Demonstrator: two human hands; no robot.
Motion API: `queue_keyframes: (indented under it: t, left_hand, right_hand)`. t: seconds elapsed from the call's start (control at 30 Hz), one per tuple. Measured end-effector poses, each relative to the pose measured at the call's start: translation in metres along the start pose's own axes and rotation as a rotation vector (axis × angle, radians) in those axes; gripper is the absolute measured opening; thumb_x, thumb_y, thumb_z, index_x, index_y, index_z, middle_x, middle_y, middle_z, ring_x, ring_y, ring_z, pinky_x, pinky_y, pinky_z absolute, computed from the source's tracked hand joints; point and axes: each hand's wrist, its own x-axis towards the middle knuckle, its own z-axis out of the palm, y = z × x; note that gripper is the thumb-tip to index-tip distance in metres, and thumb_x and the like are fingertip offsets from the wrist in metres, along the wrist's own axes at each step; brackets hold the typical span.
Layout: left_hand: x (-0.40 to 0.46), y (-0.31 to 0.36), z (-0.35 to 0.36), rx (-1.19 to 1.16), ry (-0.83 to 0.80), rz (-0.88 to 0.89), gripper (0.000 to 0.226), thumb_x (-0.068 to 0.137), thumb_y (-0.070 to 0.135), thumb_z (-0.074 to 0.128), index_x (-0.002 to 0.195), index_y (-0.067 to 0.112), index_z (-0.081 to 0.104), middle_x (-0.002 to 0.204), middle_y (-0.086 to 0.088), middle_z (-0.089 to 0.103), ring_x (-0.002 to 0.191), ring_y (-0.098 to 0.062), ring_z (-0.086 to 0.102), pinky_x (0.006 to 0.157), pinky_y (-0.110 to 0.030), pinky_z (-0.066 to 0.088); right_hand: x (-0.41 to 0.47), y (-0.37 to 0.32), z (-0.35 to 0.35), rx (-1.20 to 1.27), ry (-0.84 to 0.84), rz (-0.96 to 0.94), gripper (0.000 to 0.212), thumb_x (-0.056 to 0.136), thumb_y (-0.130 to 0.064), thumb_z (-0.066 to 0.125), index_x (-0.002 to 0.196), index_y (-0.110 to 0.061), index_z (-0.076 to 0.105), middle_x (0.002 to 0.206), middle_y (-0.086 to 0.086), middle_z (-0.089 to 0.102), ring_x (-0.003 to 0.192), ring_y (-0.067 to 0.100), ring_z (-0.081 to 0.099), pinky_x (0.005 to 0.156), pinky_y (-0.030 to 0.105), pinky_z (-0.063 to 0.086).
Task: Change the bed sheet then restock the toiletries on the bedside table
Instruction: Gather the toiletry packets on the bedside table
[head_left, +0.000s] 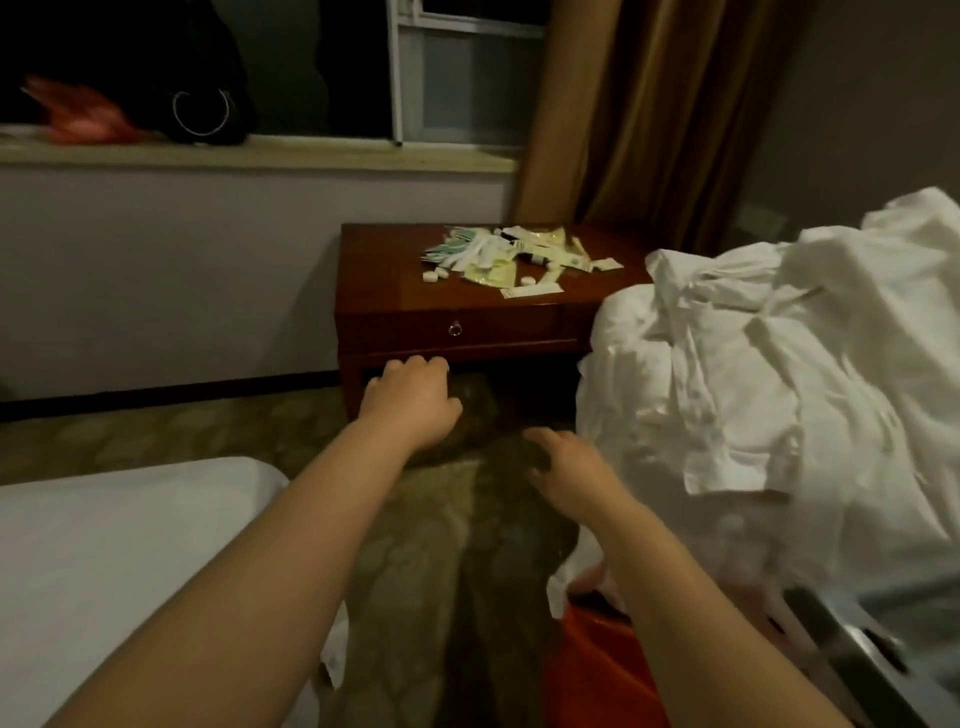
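Note:
A dark wooden bedside table (395, 291) stands ahead between two beds, with a loose heap of toiletry packets (509, 254) on its top. Crumpled white sheets (779, 374) are piled on the bed at the right. A bed with a smooth white sheet (114, 551) lies at lower left. My left hand (410, 395) reaches forward in front of the table's lower opening, fingers loosely curled, holding nothing. My right hand (566, 467) hovers lower over the carpet beside the crumpled sheets, fingers bent down and empty.
Patterned carpet (447, 545) runs between the beds. An orange container (592, 670) sits at the bottom by my right arm. Brown curtains (649, 114) hang behind the table. The window sill (311, 153) carries a black bag (208, 93) and a red item (78, 111).

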Motion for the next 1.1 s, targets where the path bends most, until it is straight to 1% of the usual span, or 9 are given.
queue_keyframes:
  t: [0.1, 0.2, 0.4, 0.47, 0.57, 0.67, 0.9, 1.03, 1.1]
  left_hand:
    - [0.063, -0.005, 0.0, 0.011, 0.007, -0.01, 0.044, 0.095, 0.032, 0.046, 0.137, 0.018, 0.043, 0.136, -0.006, 0.043, 0.127, -0.027, 0.036, 0.102, -0.042, 0.036]
    - [0.126, -0.009, 0.009, -0.02, 0.003, -0.036, 0.048, 0.095, 0.032, 0.047, 0.14, 0.019, 0.038, 0.141, -0.006, 0.038, 0.131, -0.025, 0.033, 0.105, -0.042, 0.034]
    - [0.232, -0.033, 0.037, -0.058, -0.109, -0.128, 0.058, 0.095, 0.033, 0.046, 0.147, 0.021, 0.022, 0.14, -0.005, 0.042, 0.13, -0.026, 0.036, 0.107, -0.042, 0.034]
    - [0.269, -0.036, 0.042, -0.047, -0.157, -0.132, 0.057, 0.095, 0.029, 0.047, 0.147, 0.022, 0.024, 0.14, -0.004, 0.042, 0.13, -0.025, 0.037, 0.107, -0.041, 0.034]
    - [0.342, -0.037, 0.036, -0.001, -0.17, -0.073, 0.05, 0.094, 0.023, 0.049, 0.142, 0.021, 0.036, 0.14, -0.003, 0.041, 0.129, -0.024, 0.036, 0.106, -0.04, 0.034]
    - [0.423, -0.036, 0.021, 0.005, -0.114, 0.001, 0.045, 0.094, 0.031, 0.049, 0.138, 0.021, 0.042, 0.139, -0.004, 0.041, 0.129, -0.025, 0.035, 0.104, -0.04, 0.035]
    - [0.585, -0.007, -0.014, -0.053, 0.061, 0.18, 0.055, 0.093, 0.028, 0.05, 0.144, 0.018, 0.032, 0.143, -0.01, 0.035, 0.132, -0.029, 0.031, 0.103, -0.04, 0.034]
    - [0.655, 0.007, -0.007, -0.104, 0.074, 0.237, 0.056, 0.093, 0.025, 0.049, 0.145, 0.021, 0.03, 0.147, -0.007, 0.031, 0.134, -0.028, 0.027, 0.105, -0.04, 0.033]
    - [0.685, 0.012, 0.006, -0.1, 0.036, 0.24, 0.055, 0.093, 0.026, 0.049, 0.145, 0.021, 0.032, 0.147, -0.006, 0.031, 0.134, -0.027, 0.028, 0.105, -0.04, 0.033]
  right_hand:
    - [0.061, 0.013, -0.004, 0.003, -0.056, 0.013, 0.05, 0.095, -0.028, 0.05, 0.143, -0.03, 0.034, 0.143, 0.004, 0.038, 0.127, 0.028, 0.041, 0.103, 0.044, 0.04]
    - [0.133, 0.018, -0.025, 0.005, -0.052, 0.005, 0.047, 0.096, -0.026, 0.047, 0.142, -0.028, 0.038, 0.148, 0.004, 0.031, 0.129, 0.029, 0.038, 0.105, 0.043, 0.039]
    - [0.277, -0.011, -0.088, -0.004, 0.095, -0.131, 0.042, 0.095, -0.026, 0.05, 0.137, -0.026, 0.045, 0.152, 0.004, 0.026, 0.135, 0.028, 0.032, 0.11, 0.044, 0.033]
    - [0.319, -0.02, -0.106, -0.011, 0.133, -0.16, 0.043, 0.094, -0.027, 0.05, 0.137, -0.026, 0.046, 0.151, 0.005, 0.027, 0.135, 0.028, 0.033, 0.108, 0.045, 0.035]
    - [0.383, -0.023, -0.125, -0.032, 0.219, -0.183, 0.042, 0.094, -0.024, 0.049, 0.136, -0.023, 0.047, 0.15, 0.007, 0.03, 0.135, 0.029, 0.032, 0.108, 0.046, 0.035]
    - [0.444, -0.012, -0.129, -0.051, 0.23, -0.141, 0.04, 0.094, -0.024, 0.049, 0.135, -0.022, 0.049, 0.149, 0.008, 0.032, 0.136, 0.03, 0.031, 0.108, 0.045, 0.034]
    - [0.54, 0.035, -0.12, -0.093, 0.16, 0.063, 0.041, 0.095, -0.021, 0.05, 0.136, -0.02, 0.048, 0.148, 0.006, 0.033, 0.132, 0.029, 0.034, 0.103, 0.043, 0.037]
    - [0.596, 0.058, -0.114, -0.11, 0.069, 0.107, 0.043, 0.095, -0.024, 0.051, 0.137, -0.022, 0.046, 0.149, 0.005, 0.033, 0.131, 0.029, 0.036, 0.104, 0.041, 0.037]
    - [0.634, 0.071, -0.122, -0.104, 0.079, 0.095, 0.043, 0.094, -0.025, 0.051, 0.137, -0.022, 0.045, 0.149, 0.005, 0.032, 0.131, 0.029, 0.036, 0.102, 0.04, 0.038]
